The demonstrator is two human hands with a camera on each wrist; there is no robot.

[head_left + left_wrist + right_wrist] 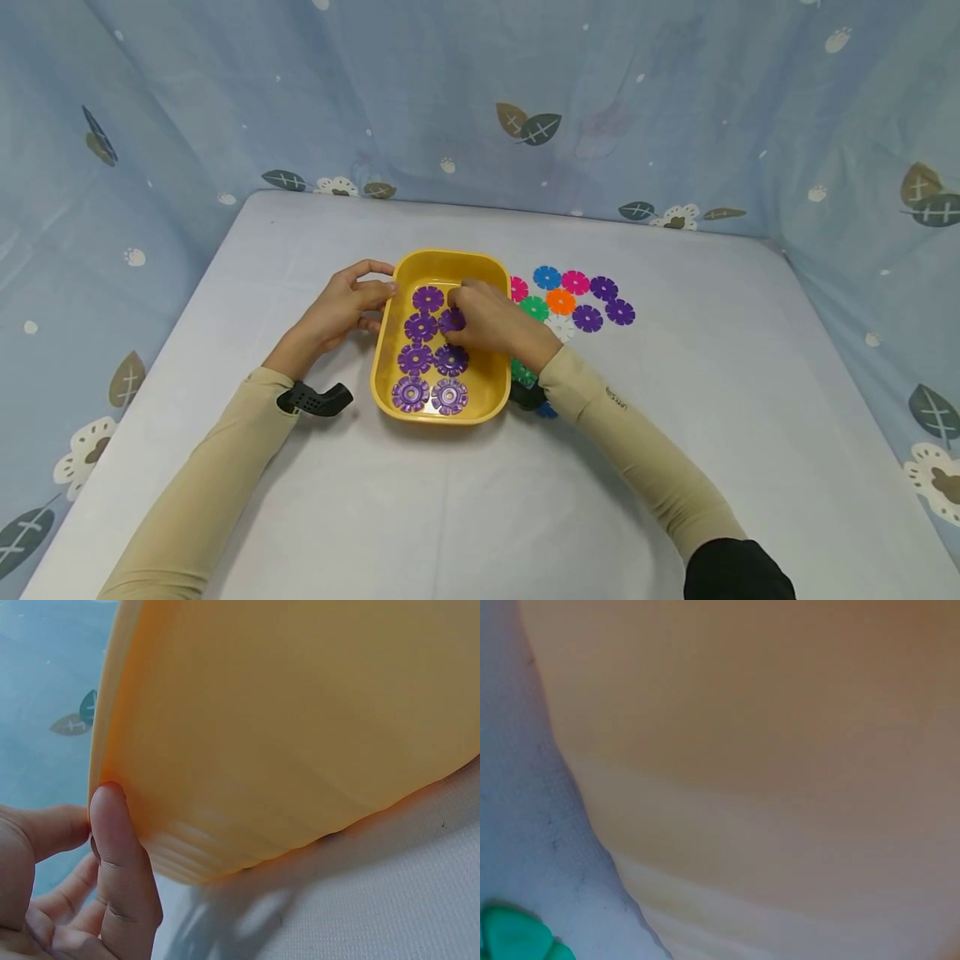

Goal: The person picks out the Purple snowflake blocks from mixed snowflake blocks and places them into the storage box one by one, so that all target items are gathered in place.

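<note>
A yellow plastic tray (487, 387) stands on the table with purple notched snowflake discs (415, 358) laid in two columns inside. At its left side, my left hand (337, 307) grips the rim between thumb and finger; the left wrist view shows the thumb (116, 832) against the tray's outer wall (300, 727). My right hand (491, 321) reaches in over the right side, its curled fingers pinching a purple snowflake disc (452, 320) in the right column. The right wrist view is mostly filled by the tray's wall (742, 712), which hides that hand.
Right of the tray lie loose snowflake discs: blue (547, 277), pink (576, 282), orange (561, 301), green (534, 307), white (560, 327) and several purple (587, 318). My right forearm (637, 442) partly covers this group. A patterned blue curtain (450, 100) hangs behind the white table (337, 500).
</note>
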